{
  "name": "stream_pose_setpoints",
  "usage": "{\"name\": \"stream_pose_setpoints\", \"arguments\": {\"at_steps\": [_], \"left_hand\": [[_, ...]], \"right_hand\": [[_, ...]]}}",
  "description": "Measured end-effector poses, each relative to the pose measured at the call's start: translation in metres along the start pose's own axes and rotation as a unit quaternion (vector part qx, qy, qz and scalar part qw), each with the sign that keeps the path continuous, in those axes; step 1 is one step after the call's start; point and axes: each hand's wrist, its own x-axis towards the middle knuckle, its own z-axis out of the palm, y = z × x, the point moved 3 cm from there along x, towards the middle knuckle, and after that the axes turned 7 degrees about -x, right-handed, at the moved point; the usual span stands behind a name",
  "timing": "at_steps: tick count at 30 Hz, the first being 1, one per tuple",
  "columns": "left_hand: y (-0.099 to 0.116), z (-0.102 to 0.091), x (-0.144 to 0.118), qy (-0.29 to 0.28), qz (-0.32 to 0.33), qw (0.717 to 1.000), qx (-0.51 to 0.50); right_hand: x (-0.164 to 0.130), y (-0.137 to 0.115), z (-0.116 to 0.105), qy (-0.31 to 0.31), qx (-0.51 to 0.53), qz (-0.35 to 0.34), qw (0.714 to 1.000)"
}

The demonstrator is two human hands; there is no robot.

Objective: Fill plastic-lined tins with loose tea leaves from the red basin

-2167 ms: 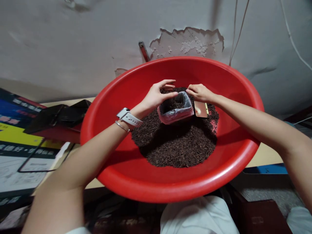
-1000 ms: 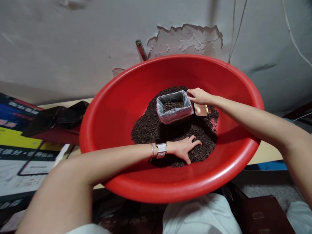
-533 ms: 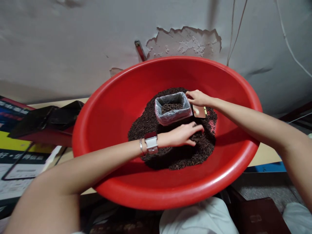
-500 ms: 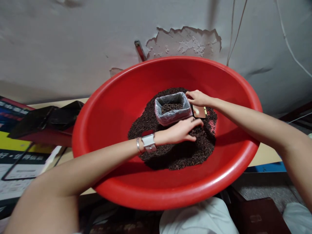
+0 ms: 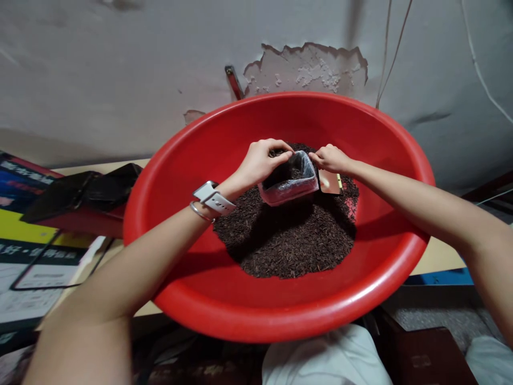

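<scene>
A plastic-lined box (image 5: 289, 193) rests on a heap of dark, dry, tea-like leaves (image 5: 296, 243) in a large red basin (image 5: 264, 323). Some of the same leaves lie inside the box. Over the box's left side, my left hand (image 5: 262, 159) curls with dark leaves showing between thumb and fingers. My right hand (image 5: 332, 159) pinches the edge of the clear liner at the box's right corner. A pinkish-gold panel (image 5: 330, 183) with a dark edge sits just below that hand; whether it belongs to the box, I cannot tell.
The basin stands on a pale tabletop (image 5: 441, 254) against a wall (image 5: 120, 69) with peeling paint. To its left are a dark red and black box (image 5: 86, 206) and printed packaging (image 5: 30, 256). Thin cords (image 5: 387, 59) hang on the wall at right.
My left hand has moved up and left from the leaf heap to above the box, carrying leaves. My right hand stays at the box's right corner, its fingers now drawn closer together.
</scene>
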Motion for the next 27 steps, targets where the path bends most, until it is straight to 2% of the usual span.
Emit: {"name": "stream_pose_setpoints", "arguments": {"at_steps": [5, 10, 12, 14, 16, 18, 23, 27], "left_hand": [[-0.003, 0.001, 0.0, -0.009, -0.018, 1.0, -0.021], [-0.006, 0.002, -0.001, -0.016, -0.029, 0.999, -0.027], [-0.006, 0.002, -0.001, -0.015, -0.035, 0.999, -0.036], [-0.006, 0.001, -0.002, -0.009, -0.043, 0.998, -0.048], [-0.006, 0.0, -0.002, 0.001, -0.051, 0.997, -0.059], [-0.007, 0.0, -0.002, 0.007, -0.057, 0.997, -0.061], [-0.01, 0.0, 0.0, 0.007, -0.038, 0.999, -0.029], [-0.009, 0.003, 0.0, 0.001, -0.019, 0.999, -0.035]], "right_hand": [[-0.002, -0.001, -0.006, -0.009, 0.069, -0.016, 0.997], [-0.001, 0.001, -0.001, -0.013, 0.22, -0.016, 0.975], [0.002, 0.004, 0.003, 0.0, 0.304, -0.003, 0.953], [0.005, 0.005, 0.005, 0.006, 0.403, 0.003, 0.915], [0.007, 0.004, 0.001, 0.01, 0.482, -0.003, 0.876], [0.006, 0.003, -0.009, 0.026, 0.523, -0.015, 0.852], [-0.004, -0.003, -0.038, 0.079, 0.553, -0.048, 0.828], [-0.011, -0.015, -0.041, 0.092, 0.576, -0.072, 0.809]]}}
